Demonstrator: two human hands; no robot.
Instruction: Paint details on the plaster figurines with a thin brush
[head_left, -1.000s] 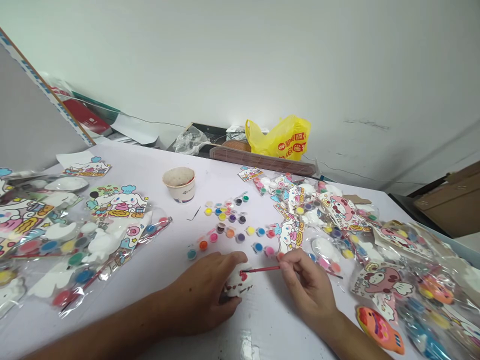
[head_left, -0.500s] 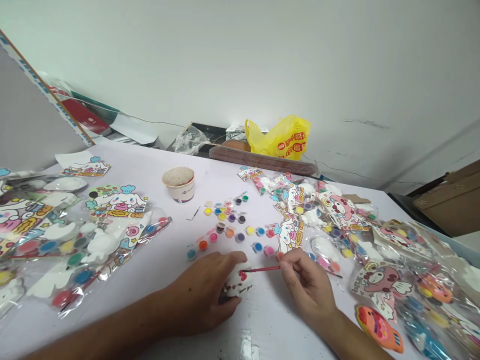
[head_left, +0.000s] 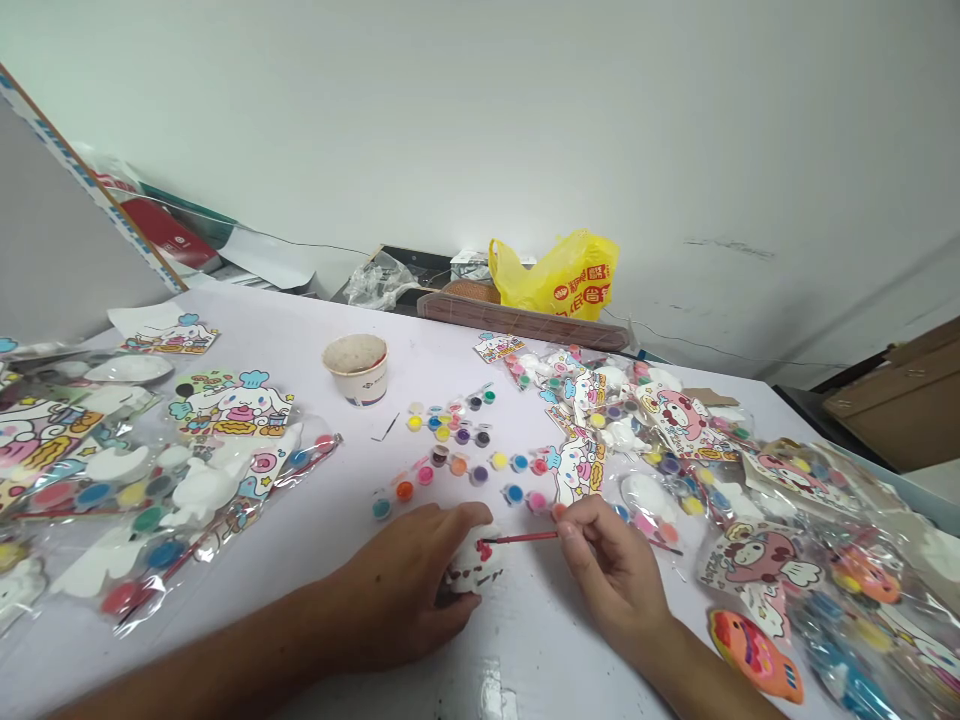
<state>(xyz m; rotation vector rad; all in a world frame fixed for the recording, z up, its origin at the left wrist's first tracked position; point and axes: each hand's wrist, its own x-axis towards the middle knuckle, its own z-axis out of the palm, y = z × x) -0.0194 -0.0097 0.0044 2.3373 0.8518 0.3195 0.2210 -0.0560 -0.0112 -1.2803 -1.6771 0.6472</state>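
Note:
A white plaster figure (head_left: pixel 480 566) with red and dark paint marks lies on the table in front of me. My left hand (head_left: pixel 416 575) is closed round its left side, thumb at the near edge and fingers at the far edge, covering part of it. In my right hand (head_left: pixel 615 560), pinched between thumb and fingertips, is a thin red paintbrush (head_left: pixel 525 538). Its dark tip touches the figure at a red patch. Just beyond my hands lie strips of small paint pots (head_left: pixel 459 466) in many colours.
A paper cup (head_left: pixel 355 372) stands past the paint pots. Clear packets of plaster pieces and cartoon cards (head_left: pixel 232 404) spread over the left, with more packets (head_left: pixel 679 425) on the right. A painted orange figure (head_left: pixel 754 655) lies near my right forearm. A yellow plastic bag (head_left: pixel 559 278) is behind the table.
The red patch on the figure looks slightly larger, and the brush tip has shifted a little. Both hands keep nearly the same place and hold.

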